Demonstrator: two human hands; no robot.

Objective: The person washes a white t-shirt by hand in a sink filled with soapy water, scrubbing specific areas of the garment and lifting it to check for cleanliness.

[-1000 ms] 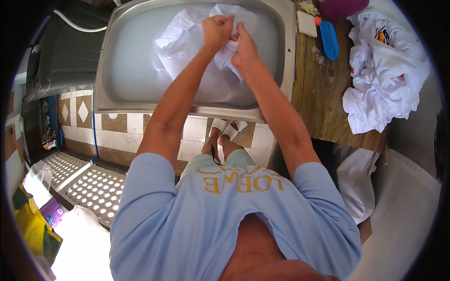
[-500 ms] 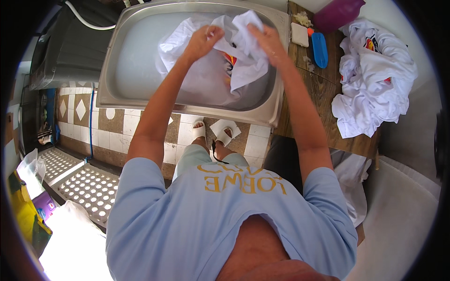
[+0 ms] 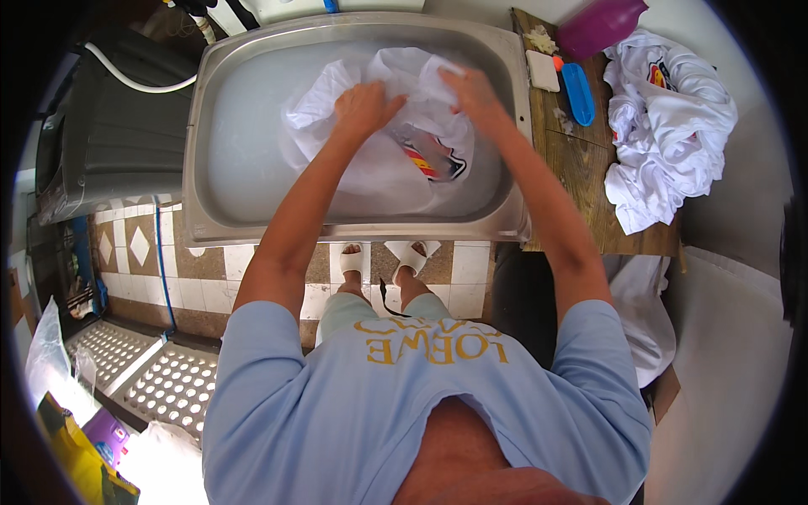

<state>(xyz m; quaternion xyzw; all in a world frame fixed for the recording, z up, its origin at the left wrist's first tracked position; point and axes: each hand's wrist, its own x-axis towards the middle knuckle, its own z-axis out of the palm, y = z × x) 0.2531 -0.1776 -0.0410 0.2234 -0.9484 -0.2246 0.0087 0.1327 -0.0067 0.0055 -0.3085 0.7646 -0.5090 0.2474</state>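
A white garment [image 3: 337,172] with a red, yellow and black print lies half sunk in cloudy water in a steel basin [image 3: 387,231]. Its upper part bunches and billows above the surface. My left hand [image 3: 364,111] is closed on the cloth near the middle, thumb pointing right. At the garment's upper right, my right hand [image 3: 476,99] grips another part of it, slightly smeared by motion. The print lies between and below my hands, partly under water.
Right of the basin, a wooden table [image 3: 572,194] bears a white block [image 3: 543,71], a blue oblong plastic thing [image 3: 578,93], a purple container [image 3: 599,27] and a heap of white printed clothes [image 3: 673,126]. A dark grey machine [image 3: 126,118] and white hose [image 3: 139,86] are at left.
The raised cloth in my right hand has come down into the basin and spread out. The print now lies flatter and more visible. My left hand has lowered onto the cloth.
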